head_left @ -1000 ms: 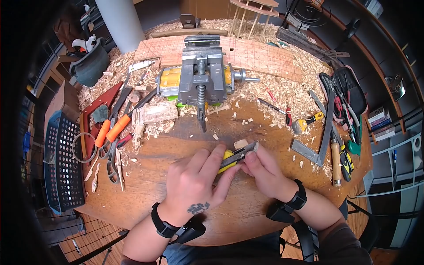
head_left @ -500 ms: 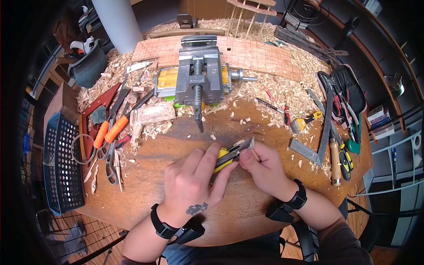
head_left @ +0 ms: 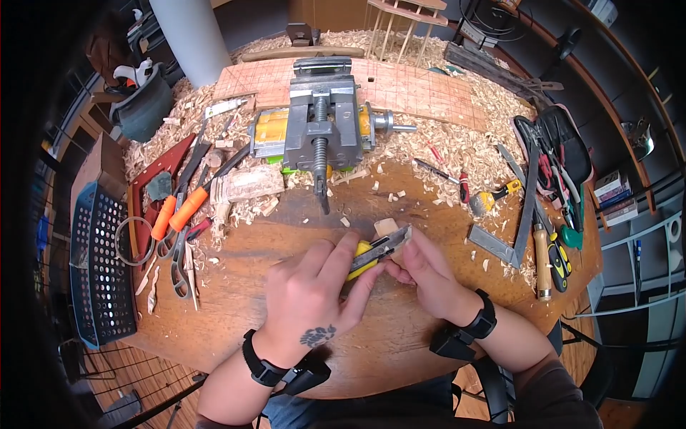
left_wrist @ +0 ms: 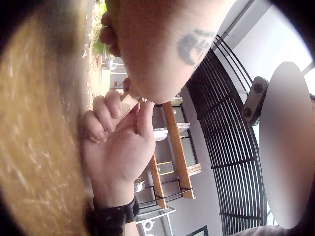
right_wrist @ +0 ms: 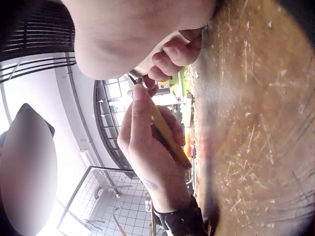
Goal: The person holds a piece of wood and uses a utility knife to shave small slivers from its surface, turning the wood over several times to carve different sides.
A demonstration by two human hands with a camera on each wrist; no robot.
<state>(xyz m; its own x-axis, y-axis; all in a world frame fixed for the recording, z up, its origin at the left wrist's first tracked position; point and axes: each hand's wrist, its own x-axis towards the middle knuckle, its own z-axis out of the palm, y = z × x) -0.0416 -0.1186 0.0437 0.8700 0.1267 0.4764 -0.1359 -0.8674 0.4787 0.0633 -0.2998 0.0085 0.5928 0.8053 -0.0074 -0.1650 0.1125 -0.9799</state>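
Low over the near middle of the bench, my left hand (head_left: 304, 293) grips a yellow utility knife (head_left: 363, 266), its grey front pointing up and right. Held in my right hand (head_left: 427, 275) is a small pale piece of wood (head_left: 386, 227), whose end shows beyond the knife. The right thumb lies by the knife's front end, against the wood. In the left wrist view, the right fingers curl round the wood (left_wrist: 128, 105). From the right wrist, the knife's yellow handle (right_wrist: 165, 129) runs through the left hand's grasp. The cutting edge's contact is hidden.
A metal vise (head_left: 325, 121) stands ahead amid wood shavings. Orange-handled tools (head_left: 188, 209) and scissors (head_left: 180, 275) lie left, beside a blue basket (head_left: 103, 264). At right are a metal square (head_left: 493, 245), a wooden-handled tool (head_left: 544, 268) and an open tool case (head_left: 564, 146).
The knife's front moved slightly toward me and left, then stayed nearly in place. The wood, largely hidden behind the knife half a second ago, now sticks out past it; the right fingers have shifted around it.
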